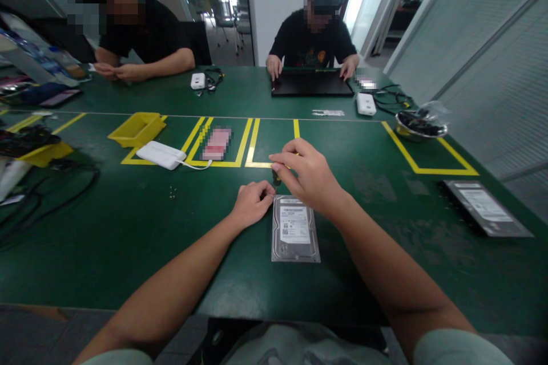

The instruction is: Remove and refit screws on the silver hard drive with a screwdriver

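A hard drive [295, 227] lies flat on the green table in front of me, its white label facing up. My right hand [311, 174] is closed over a small dark screwdriver [276, 178], which stands roughly upright at the drive's far left corner. My left hand [252, 203] rests on the table beside that corner, thumb and fingers pinched close to the screwdriver's tip. Whatever sits between those fingertips is too small to make out. Several tiny screws [172, 191] are scattered on the table to the left.
More hard drives [483, 209] lie at the right. Farther back are a yellow tray [137, 129], a white power bank [161, 154] cabled to a phone [217, 144], and a metal bowl [422, 125]. Cables [38, 199] lie left. Two people sit opposite, one touching a black panel [312, 84].
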